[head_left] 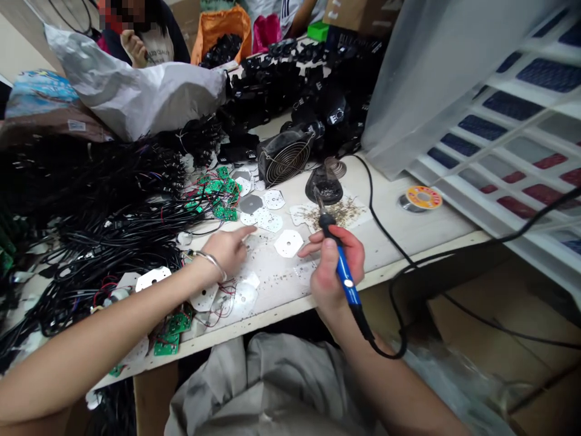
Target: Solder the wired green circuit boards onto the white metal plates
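Observation:
My right hand (338, 263) is wrapped round a blue soldering iron (347, 280), whose tip points up at the dark iron stand (324, 186) with a coiled wire holder. My left hand (227, 251), with a silver bangle at its wrist, has its index finger stretched toward a group of white plates (267, 219); whether it touches them I cannot tell. A single white octagonal plate (289, 243) lies between my two hands. Brown residue is scattered on a pale sheet (297, 215) around the stand.
Black cables (136, 224) and green circuit boards (222, 188) cover the left side. Behind stands a small fan (285, 157) before piled black parts. At right are a solder spool (422, 198), the iron's cord and a white plastic crate (512, 127). A person sits across the table.

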A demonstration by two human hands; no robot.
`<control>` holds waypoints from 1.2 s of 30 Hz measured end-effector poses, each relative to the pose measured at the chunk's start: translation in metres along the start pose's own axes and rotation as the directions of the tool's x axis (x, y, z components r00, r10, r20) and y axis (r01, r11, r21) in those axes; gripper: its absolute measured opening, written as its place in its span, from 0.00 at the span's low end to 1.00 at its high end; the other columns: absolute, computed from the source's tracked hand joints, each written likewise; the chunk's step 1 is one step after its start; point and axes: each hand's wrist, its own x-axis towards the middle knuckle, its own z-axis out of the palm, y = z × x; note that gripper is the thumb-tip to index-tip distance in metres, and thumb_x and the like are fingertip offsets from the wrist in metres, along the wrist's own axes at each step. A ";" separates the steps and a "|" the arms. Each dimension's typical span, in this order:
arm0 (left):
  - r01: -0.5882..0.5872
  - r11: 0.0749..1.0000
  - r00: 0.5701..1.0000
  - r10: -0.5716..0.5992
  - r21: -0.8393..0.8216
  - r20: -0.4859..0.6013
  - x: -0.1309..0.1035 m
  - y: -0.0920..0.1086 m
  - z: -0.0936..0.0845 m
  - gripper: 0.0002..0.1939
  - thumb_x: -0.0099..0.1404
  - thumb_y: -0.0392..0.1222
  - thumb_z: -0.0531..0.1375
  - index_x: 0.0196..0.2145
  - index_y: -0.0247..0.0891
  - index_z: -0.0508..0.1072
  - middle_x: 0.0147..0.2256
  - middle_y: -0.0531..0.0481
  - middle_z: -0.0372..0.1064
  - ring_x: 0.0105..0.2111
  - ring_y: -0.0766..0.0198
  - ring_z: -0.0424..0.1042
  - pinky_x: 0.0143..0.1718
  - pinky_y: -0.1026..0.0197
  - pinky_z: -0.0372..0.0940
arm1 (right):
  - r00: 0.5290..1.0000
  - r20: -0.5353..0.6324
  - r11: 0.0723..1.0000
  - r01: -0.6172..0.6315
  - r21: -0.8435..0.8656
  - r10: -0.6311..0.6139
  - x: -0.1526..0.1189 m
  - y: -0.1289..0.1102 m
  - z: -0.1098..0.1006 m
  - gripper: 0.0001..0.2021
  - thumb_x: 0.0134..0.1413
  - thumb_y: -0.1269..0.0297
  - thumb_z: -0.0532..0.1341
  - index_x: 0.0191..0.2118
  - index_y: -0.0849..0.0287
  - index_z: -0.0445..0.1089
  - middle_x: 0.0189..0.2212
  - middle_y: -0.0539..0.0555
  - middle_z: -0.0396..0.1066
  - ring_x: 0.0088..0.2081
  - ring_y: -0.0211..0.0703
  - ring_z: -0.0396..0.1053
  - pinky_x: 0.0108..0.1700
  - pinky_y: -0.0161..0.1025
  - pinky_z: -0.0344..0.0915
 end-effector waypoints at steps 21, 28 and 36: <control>-0.093 0.964 0.978 0.136 0.250 -0.160 -0.053 -0.135 -0.033 0.22 0.68 0.44 0.45 0.46 0.42 0.77 0.51 0.44 0.71 0.46 0.56 0.71 0.46 0.56 0.68 | 0.904 0.423 0.993 -0.011 -0.115 0.059 -0.039 0.005 0.034 0.08 0.62 0.64 0.56 0.47 0.53 0.63 0.40 0.50 0.64 0.27 0.34 0.75 0.33 0.35 0.74; -0.226 0.969 0.970 0.216 -0.094 -0.107 -0.046 -0.131 -0.028 0.18 0.64 0.48 0.51 0.38 0.41 0.79 0.39 0.47 0.78 0.38 0.62 0.75 0.42 0.61 0.69 | 0.689 0.724 0.962 0.192 -0.195 0.009 -0.043 0.023 0.031 0.20 0.58 0.72 0.53 0.55 0.50 0.57 0.54 0.59 0.62 0.43 0.43 0.75 0.40 0.41 0.75; -0.135 0.973 0.981 0.104 -0.189 -0.166 -0.023 -0.083 -0.022 0.14 0.62 0.43 0.54 0.33 0.37 0.79 0.29 0.48 0.75 0.29 0.63 0.71 0.32 0.62 0.65 | 0.556 0.829 0.854 0.459 -0.243 -0.062 -0.039 0.022 0.030 0.25 0.59 0.76 0.52 0.60 0.48 0.54 0.59 0.61 0.58 0.57 0.50 0.65 0.52 0.50 0.70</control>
